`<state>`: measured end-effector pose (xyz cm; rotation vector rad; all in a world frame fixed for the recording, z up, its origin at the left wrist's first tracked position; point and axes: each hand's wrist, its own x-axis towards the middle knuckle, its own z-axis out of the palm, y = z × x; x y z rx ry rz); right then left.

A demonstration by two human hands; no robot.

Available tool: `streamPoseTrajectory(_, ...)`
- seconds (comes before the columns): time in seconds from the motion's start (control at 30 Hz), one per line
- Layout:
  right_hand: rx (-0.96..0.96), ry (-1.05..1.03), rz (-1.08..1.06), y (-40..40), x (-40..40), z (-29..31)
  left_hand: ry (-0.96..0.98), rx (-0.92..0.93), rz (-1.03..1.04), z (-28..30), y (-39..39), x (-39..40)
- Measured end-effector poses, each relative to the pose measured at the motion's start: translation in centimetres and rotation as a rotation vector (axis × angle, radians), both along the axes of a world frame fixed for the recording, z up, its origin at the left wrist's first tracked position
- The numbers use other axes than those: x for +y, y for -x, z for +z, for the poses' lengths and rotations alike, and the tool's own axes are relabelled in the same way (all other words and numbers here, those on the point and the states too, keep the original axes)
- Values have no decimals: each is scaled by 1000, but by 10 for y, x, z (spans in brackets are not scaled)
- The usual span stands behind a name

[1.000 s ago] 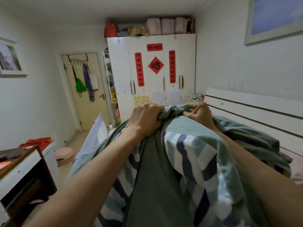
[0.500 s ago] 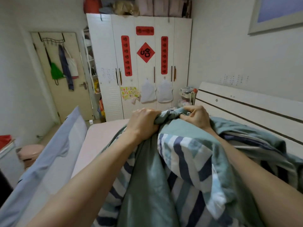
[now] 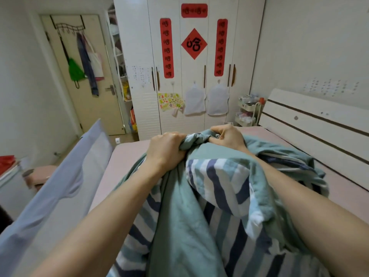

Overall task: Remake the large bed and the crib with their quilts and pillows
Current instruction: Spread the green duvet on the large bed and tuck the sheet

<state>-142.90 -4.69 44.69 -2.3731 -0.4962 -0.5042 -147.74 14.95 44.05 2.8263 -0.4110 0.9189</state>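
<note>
Two arms reach out over the large bed [image 3: 127,154], whose pink sheet lies bare beside a grey rail [image 3: 60,182]. Bunched above it, the green, striped quilt [image 3: 217,188] hangs from both grips: left hand [image 3: 166,149] and right hand [image 3: 227,136] each clench its gathered top edge.

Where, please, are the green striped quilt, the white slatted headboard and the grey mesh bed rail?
green striped quilt [image 3: 217,180], head view, striped fold.
white slatted headboard [image 3: 311,124], head view, middle slat.
grey mesh bed rail [image 3: 65,176], head view, fabric panel.
</note>
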Motion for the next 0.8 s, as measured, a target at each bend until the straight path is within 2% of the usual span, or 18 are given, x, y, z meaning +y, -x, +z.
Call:
streamPoseTrajectory(0.13, 188, 126, -43, -56, 3, -47, 46, 144, 64, -50, -56, -3)
streamPoseTrajectory(0.23, 317, 228, -27, -104, 4, -119, 75, 275, 162, -127, -99, -13)
streamPoseTrajectory(0.3, 324, 301, -12, -122, 4, -163, 85, 382, 232, -171, -114, -17)
streamPoseTrajectory(0.43, 340, 494, 94, -156, -5, -260, 76, 709, 451, -261, -136, -34)
streamPoseTrajectory(0.53, 465, 615, 132, -166, -15, -311, 96, 821, 433, -308, -123, -44)
streamPoseTrajectory(0.6, 591, 712, 120, -174, -19, -318, 150, 846, 375, -317, -105, -45)
streamPoseTrajectory(0.7, 677, 659, 69, -174, -18, -294, 296, 794, 367, -307, -69, -35)
streamPoseTrajectory(0.77, 495, 512, 139, -160, -6, -264, 391, 676, 438, -295, -47, -20)
streamPoseTrajectory(0.8, 399, 409, 254, -148, 4, -252, 412, 638, 501, -290, -35, -12)
